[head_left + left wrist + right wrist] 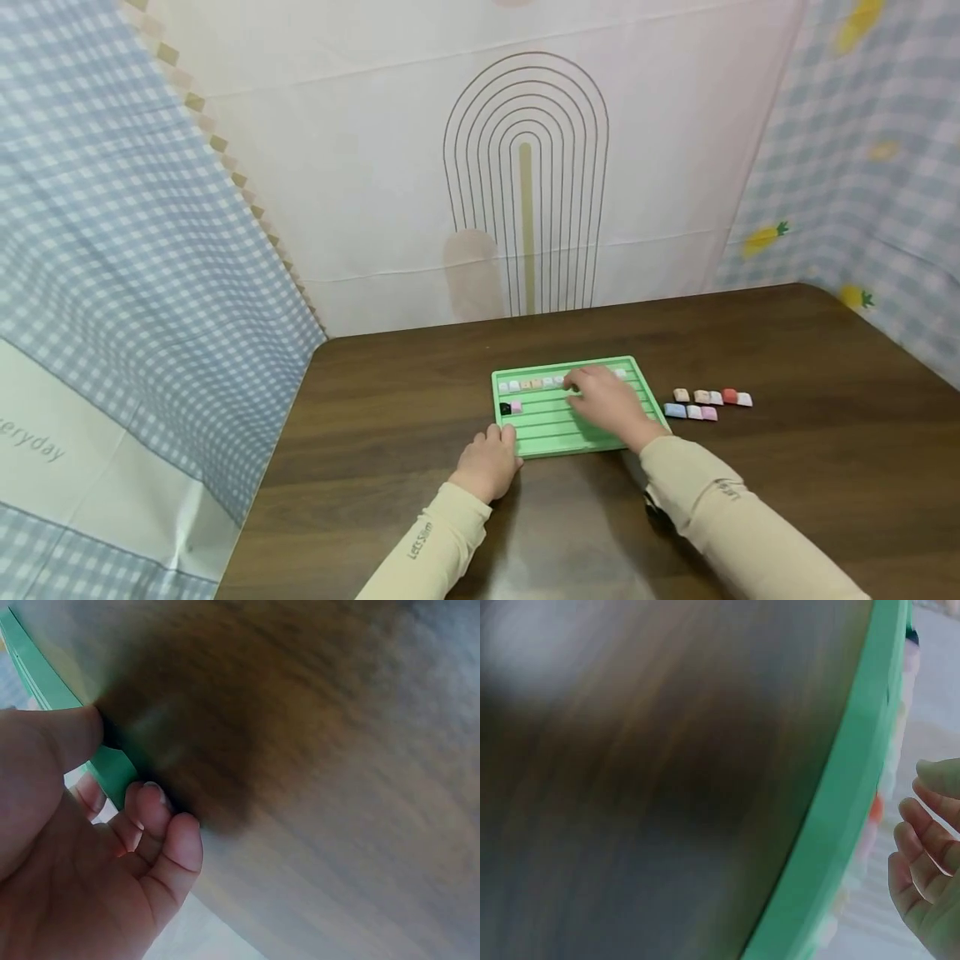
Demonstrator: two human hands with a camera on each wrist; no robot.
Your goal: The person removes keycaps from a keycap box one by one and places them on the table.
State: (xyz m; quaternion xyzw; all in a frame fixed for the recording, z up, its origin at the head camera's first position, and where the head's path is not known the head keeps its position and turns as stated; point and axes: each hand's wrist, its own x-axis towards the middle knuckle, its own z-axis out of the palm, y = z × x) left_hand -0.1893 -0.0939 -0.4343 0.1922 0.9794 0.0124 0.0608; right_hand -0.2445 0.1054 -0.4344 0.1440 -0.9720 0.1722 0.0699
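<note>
A light green ridged tray [555,430] lies on the table with small keycaps in its grooves. White and tan keycaps [531,384] line the back row; a black keycap [506,408] and a pink keycap [516,407] sit at the left of the row before it. My left hand [487,463] grips the tray's near left corner, thumb and fingers around its green edge [114,774]. Above the tray is my right hand [609,403], fingertips close to the back row and covering part of it. Its fingers [922,832] are loosely bent, with nothing visible between them.
Right of the tray, several loose keycaps lie in two rough rows, among them a red keycap [730,396] and a blue keycap [676,411]. The dark wooden table [390,400] is bordered by a white printed cloth [360,167] behind and checked cloths on both sides.
</note>
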